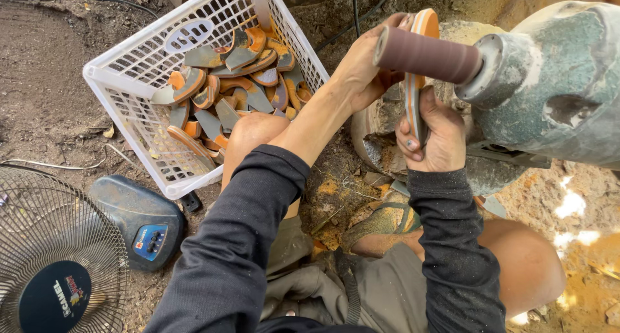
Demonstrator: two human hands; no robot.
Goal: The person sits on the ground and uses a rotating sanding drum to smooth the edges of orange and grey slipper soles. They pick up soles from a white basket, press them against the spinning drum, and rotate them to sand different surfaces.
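Nearest the camera, the person sits low with bent knees, both forearms in dark sleeves. At lower left an electric fan (pixel 58 255) lies on the dirt floor (pixel 45 81), its grille facing up, its blue-grey base just beside it.

Further out, the right hand (pixel 434 136) is closed around the lower end of a flat orange-and-grey sole piece (pixel 416 81), fingers wrapped over its edge. The left hand (pixel 361 71) grips the upper end of the same piece, thumb side toward the camera. The piece stands on edge, pressed against the brown sanding drum (pixel 426 54) that projects from the dusty grey-green motor housing (pixel 555 81).

The piece appears light, thin and layered, probably rubbery with some flex; judged so, a two-point hold at opposite ends keeps it stiff against the drum. Fine dust may make its faces slippery, and fingers lie close to the abrasive surface.

Beyond the left forearm, a white plastic basket (pixel 129 68) sits tilted on the floor, holding many similar curved orange-and-grey pieces (pixel 239 81) in a loose heap.
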